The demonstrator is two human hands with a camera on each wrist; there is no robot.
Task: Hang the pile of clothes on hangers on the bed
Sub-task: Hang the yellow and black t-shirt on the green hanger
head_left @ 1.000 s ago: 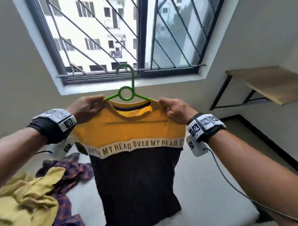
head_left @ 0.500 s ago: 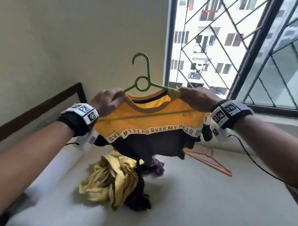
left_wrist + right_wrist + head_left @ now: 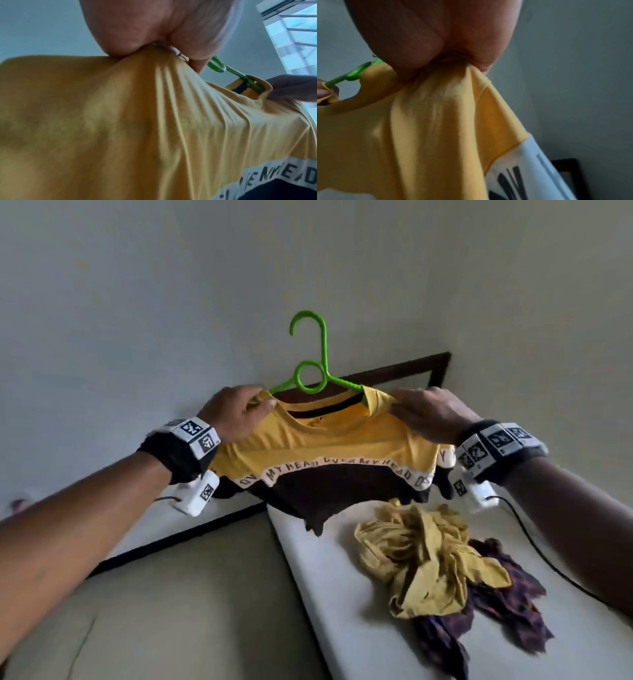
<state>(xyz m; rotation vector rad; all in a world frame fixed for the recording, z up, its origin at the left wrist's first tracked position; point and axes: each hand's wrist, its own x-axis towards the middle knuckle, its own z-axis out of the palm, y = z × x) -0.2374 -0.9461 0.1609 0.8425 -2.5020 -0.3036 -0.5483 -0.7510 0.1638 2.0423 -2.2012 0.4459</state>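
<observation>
Above the bed (image 3: 335,604), the yellow-and-black T-shirt (image 3: 322,446) is hanging on the green hanger (image 3: 310,371), with the left hand (image 3: 236,414) and right hand (image 3: 431,414) each pinching a shoulder, grip clenched on fabric over the hanger arm, hem trailing onto the mattress near the remaining clothes pile (image 3: 442,570). Shirt is looking light, soft and floppy with zero stiffness, so the hanger is doing all the structural work. I'd judge the shoulder seams or the stiff plastic hook to be the safest holds, since the jersey could slide off an arm if tilted.
</observation>
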